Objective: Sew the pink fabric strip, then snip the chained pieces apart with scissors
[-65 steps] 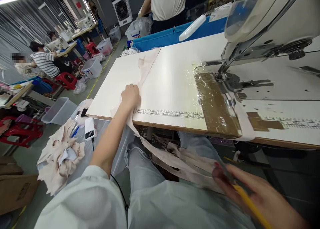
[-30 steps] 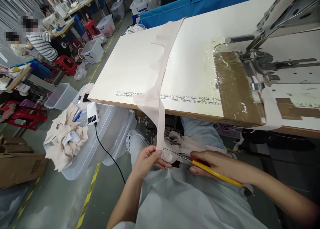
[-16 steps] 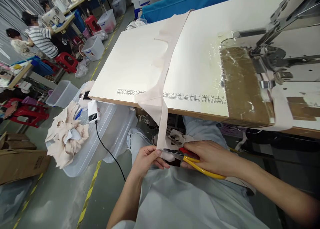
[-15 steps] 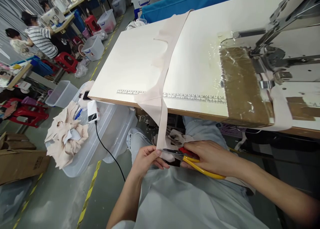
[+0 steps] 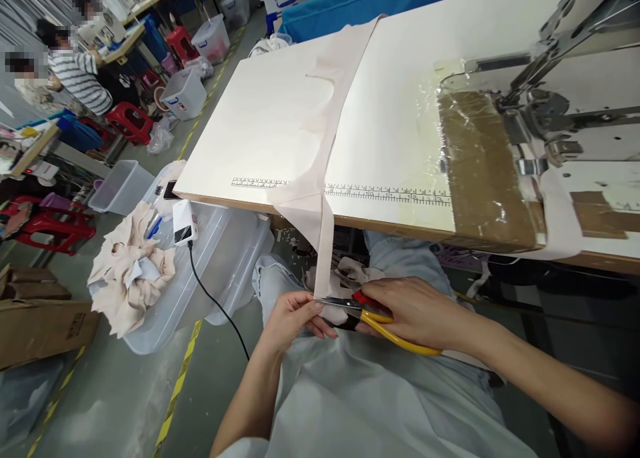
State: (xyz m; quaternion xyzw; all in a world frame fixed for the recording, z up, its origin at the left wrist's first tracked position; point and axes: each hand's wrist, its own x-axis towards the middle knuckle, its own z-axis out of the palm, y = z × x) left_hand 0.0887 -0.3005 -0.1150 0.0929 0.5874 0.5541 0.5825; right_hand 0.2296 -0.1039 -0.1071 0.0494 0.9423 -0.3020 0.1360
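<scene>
Hanging limp off the table [image 5: 400, 111] edge into the lap, the fabric strip [image 5: 324, 245] looks light and floppy. Left hand [image 5: 293, 318] pinches its lower end taut; right hand [image 5: 415, 311], closed on scissors [image 5: 370, 315], blades at strip.

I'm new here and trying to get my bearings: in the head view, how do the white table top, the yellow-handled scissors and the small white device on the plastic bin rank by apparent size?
1. White table top, largest by far.
2. Yellow-handled scissors, in the right hand.
3. Small white device, smallest, though farther from the camera.

grey floor [image 5: 100, 405], white worktable [image 5: 400, 111]
</scene>
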